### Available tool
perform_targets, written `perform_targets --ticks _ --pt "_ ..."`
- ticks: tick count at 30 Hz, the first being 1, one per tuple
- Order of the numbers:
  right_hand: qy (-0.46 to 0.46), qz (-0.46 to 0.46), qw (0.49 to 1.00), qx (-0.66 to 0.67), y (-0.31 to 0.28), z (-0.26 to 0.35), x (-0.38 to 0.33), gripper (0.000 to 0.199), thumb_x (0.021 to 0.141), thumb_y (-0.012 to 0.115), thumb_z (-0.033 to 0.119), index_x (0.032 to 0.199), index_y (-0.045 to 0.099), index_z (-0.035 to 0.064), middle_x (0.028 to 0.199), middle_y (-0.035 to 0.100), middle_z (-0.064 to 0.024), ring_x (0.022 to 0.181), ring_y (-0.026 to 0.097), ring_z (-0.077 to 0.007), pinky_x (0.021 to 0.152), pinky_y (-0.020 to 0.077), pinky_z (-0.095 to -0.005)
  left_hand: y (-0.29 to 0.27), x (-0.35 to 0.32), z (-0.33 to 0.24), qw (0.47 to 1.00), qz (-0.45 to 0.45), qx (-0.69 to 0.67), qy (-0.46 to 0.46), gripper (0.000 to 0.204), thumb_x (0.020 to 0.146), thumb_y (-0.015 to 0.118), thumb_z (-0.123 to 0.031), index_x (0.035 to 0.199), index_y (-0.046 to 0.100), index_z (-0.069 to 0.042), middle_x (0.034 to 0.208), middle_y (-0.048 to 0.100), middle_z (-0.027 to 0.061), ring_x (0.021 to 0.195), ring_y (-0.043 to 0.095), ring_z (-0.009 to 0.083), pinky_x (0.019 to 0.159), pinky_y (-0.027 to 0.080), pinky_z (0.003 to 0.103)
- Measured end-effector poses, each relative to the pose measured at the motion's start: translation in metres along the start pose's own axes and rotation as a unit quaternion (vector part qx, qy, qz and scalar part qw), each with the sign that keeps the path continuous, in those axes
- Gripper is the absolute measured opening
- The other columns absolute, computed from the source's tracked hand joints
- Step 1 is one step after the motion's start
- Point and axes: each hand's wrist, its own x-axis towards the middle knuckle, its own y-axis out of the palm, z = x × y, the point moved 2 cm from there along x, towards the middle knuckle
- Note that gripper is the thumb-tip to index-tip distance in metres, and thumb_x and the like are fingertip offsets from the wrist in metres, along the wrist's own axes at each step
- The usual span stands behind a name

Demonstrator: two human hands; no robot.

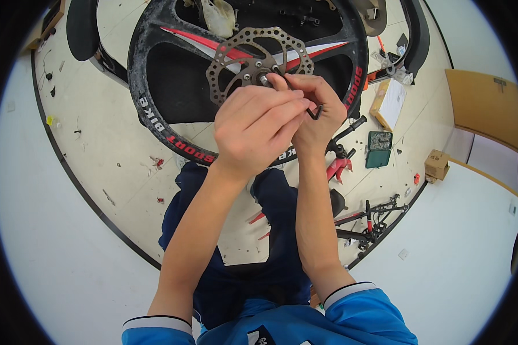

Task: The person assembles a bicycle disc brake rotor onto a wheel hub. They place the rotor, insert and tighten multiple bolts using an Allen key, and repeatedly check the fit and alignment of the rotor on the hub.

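Note:
A black bicycle wheel (139, 86) with broad spokes and red and white markings lies flat before me. A silver disc brake rotor (216, 77) with a ring of holes is at its hub. Over the rotor's near right side, my right hand (319, 118) has its fingers closed on a black hex key (316, 112), whose bent end sticks out beside the palm. The key's other end reaches a bolt by the hub. My left hand (247, 129) is closed too, its fingertips pinched at the key against the right fingers. Those fingers hide much of the key and hub.
The wheel rests on a black chair with armrests (82, 31) on both sides. To the right are a green case (379, 149), a white-topped box (388, 103), a cardboard box (437, 165) and a bicycle frame (369, 221). Small parts (157, 162) litter the floor at left.

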Motion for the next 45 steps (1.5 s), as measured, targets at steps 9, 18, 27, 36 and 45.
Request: perform_targets --ticks 9,18,27,36,45 --pt "-0.007 0.041 0.997 0.069 0.002 0.007 0.0 0.035 0.078 0.075 -0.007 0.112 0.076 -0.0017 0.109 0.077 -0.013 0.093 0.074 -0.0162 0.078 0.0574 -0.024 0.002 0.001 -0.003 0.996 0.0 -0.012 -0.083 0.038 0.069 0.072 0.013 0.102 0.078 -0.003 0.101 0.071 0.0074 0.082 0.067 0.0209 0.071 0.055 0.03" --pt "0.007 -0.007 0.996 0.092 0.003 -0.002 -0.001 0.016 0.083 0.081 0.0 0.097 0.074 -0.0038 0.105 0.077 -0.0148 0.087 0.072 -0.0138 0.073 0.0573 -0.0252 0.002 -0.001 -0.003 0.999 -0.001 -0.001 -0.036 0.032 0.067 0.08 0.003 0.099 0.079 -0.005 0.096 0.071 0.0044 0.081 0.065 0.0231 0.07 0.054 0.032" --pt "0.015 0.014 0.999 0.029 0.002 0.003 -0.008 0.034 0.077 0.079 -0.001 0.111 0.077 -0.0017 0.115 0.077 -0.0119 0.087 0.071 -0.0096 0.067 0.053 -0.0208 -0.003 0.004 -0.007 0.997 0.023 -0.003 -0.076 0.039 0.071 0.068 0.012 0.106 0.078 -0.002 0.098 0.075 0.0066 0.084 0.067 0.0237 0.072 0.055 0.032" --pt "-0.059 0.059 0.996 0.004 -0.011 0.016 0.004 0.036 0.082 0.068 -0.009 0.117 0.072 -0.0026 0.117 0.075 -0.015 0.078 0.071 -0.0119 0.069 0.0553 -0.0225 -0.006 0.005 -0.002 0.998 -0.018 -0.015 -0.058 0.029 0.07 0.078 0.005 0.098 0.077 -0.005 0.095 0.074 0.0042 0.076 0.066 0.0223 0.066 0.054 0.031" --pt "0.085 0.141 0.936 0.312 -0.048 0.034 0.007 0.024 0.091 0.064 -0.003 0.114 0.067 -0.0078 0.113 0.065 -0.0178 0.07 0.063 -0.0113 0.055 0.0498 -0.0222 0.0 0.004 -0.004 0.994 -0.007 -0.041 -0.1 0.03 0.075 0.075 0.012 0.101 0.078 -0.001 0.101 0.078 0.0092 0.077 0.072 0.0199 0.067 0.055 0.027"
